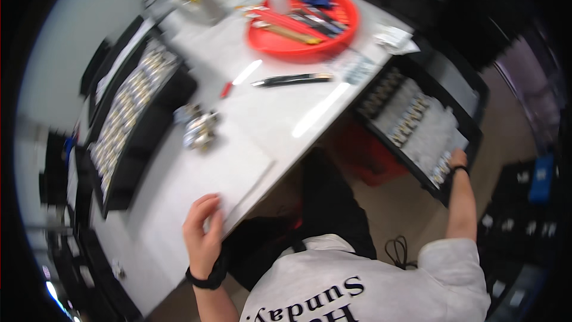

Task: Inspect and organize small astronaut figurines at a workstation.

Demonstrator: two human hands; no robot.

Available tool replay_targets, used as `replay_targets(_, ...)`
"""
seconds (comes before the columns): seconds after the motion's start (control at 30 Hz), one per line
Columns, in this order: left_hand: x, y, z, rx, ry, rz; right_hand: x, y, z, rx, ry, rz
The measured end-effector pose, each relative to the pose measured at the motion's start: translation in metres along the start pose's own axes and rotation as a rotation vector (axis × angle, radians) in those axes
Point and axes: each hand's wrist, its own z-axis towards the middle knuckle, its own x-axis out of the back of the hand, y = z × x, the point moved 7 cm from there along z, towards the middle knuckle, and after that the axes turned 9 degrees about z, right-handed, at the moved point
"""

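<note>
Over the near edge of the white table [149, 244], my left hand [202, 226] hovers with loosely curved fingers and a gap to the thumb. Nothing shows in it, though the picture is blurred. My right hand [457, 158] reaches far right to the near end of a black tray [411, 170]. Its fingers are blurred beside small white and gold parts [441, 168], so their grip is hidden. Rows of similar parts and crumpled clear plastic [426, 143] lie in that tray. A small heap of silvery and gold parts [199, 128] sits on the table ahead of my left hand.
A black tray [134, 113] full of parts in rows stands at the left. Farther back is a red round basin [259, 45] with tools and a bottle. A black pen-like tool [292, 80] and a small red piece [226, 89] lie nearer. A red bin [363, 155] stands below.
</note>
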Motion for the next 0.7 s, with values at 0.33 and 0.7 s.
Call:
replay_targets(0.33, 0.028, 0.078, 0.071, -0.460, -0.258, 0.397, 0.077, -0.072, -0.025, 0.374, 0.311, 0.768)
replay_targets(0.7, 0.026, 0.008, 0.106, -0.088, -0.196, 0.376, 0.171, -0.322, -0.301, 0.991, -0.324, 1.377)
